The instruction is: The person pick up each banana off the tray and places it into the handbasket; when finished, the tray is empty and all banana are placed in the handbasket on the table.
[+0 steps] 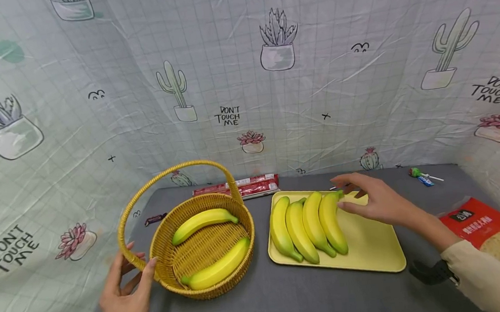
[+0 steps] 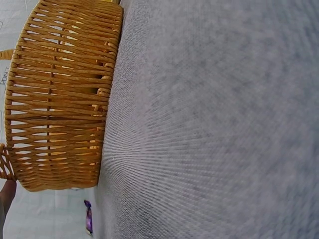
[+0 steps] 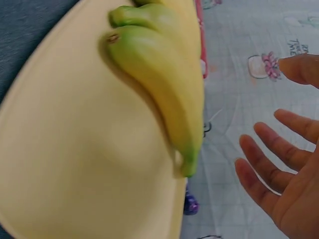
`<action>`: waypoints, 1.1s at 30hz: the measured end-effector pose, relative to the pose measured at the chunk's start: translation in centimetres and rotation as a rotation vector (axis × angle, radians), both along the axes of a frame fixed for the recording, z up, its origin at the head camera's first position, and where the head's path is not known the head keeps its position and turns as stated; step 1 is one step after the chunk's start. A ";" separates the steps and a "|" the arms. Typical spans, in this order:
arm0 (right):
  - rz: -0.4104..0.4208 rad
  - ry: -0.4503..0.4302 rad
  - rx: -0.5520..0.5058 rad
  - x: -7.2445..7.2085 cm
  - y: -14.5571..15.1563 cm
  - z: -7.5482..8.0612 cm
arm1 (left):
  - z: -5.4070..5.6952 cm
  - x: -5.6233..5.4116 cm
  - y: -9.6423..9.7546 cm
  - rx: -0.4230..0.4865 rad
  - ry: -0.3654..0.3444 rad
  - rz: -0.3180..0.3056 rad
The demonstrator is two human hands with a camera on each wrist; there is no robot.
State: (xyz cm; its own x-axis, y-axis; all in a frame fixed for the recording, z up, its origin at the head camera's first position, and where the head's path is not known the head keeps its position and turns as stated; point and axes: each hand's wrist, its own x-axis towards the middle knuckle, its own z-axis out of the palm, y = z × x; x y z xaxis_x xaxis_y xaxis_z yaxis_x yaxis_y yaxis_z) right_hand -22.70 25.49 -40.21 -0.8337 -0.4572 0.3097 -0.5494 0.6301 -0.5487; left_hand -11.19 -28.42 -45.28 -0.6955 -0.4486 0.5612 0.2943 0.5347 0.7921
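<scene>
Four bananas (image 1: 311, 220) on tray (image 1: 369, 244), two in basket (image 1: 204, 294); right hand (image 1: 372, 200) spread beside them, left hand (image 1: 126, 295) pinching handle (image 1: 194, 163). Careless grab could knock the close-packed row askew.

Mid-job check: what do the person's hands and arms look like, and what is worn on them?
The left hand and right hand are both bare, without gloves. The right one emerges from a cream sleeve with a black strap-like device at the cuff; no left sleeve shows.
</scene>
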 end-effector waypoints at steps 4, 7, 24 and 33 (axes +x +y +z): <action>-0.023 -0.052 0.008 0.1 0.3 -1.1 | 0.1 0.0 0.1 0.012 0.003 -0.007; -0.044 -0.089 0.019 0.3 0.5 -1.9 | 0.2 0.0 0.1 0.014 0.001 0.001; -0.197 -0.233 0.057 1.4 -1.0 -5.0 | -0.2 -0.2 -0.1 0.004 0.017 0.012; -0.296 -0.220 0.187 1.2 -3.0 -5.4 | -0.3 -0.1 0.0 0.002 0.008 0.012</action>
